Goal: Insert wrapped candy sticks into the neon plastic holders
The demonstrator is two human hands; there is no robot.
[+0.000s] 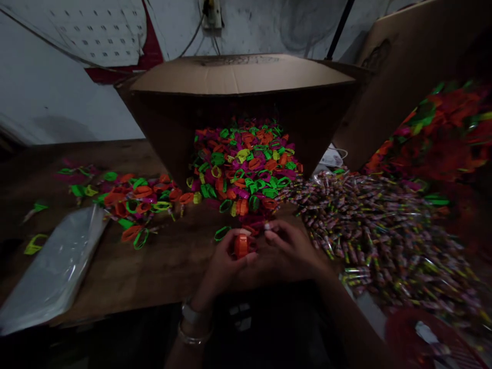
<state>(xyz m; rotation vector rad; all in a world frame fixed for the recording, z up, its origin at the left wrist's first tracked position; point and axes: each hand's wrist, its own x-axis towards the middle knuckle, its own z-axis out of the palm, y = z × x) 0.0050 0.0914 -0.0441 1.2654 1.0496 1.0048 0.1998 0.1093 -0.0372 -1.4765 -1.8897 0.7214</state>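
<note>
My left hand point(231, 254) is closed round an orange plastic toy watch band point(242, 246), its thumb and fingers on either side of the loop. Just to the right, my right hand point(290, 246) has its fingers bent together, with a small pale spot at the fingertips; whether they hold something is too dark to make out. A green band point(222, 233) lies on the wooden table beyond my left hand. Behind both hands, a pile of orange, green, pink and yellow bands point(246, 169) spills from a cardboard box point(242, 77) lying on its side.
Many small wrapped sticks point(376, 225) cover the table at right, near a red basket point(434, 338). Further bands point(142, 195) are scattered at left beside a stack of clear plastic bags point(54, 271). More bright bands point(449, 133) are heaped at far right.
</note>
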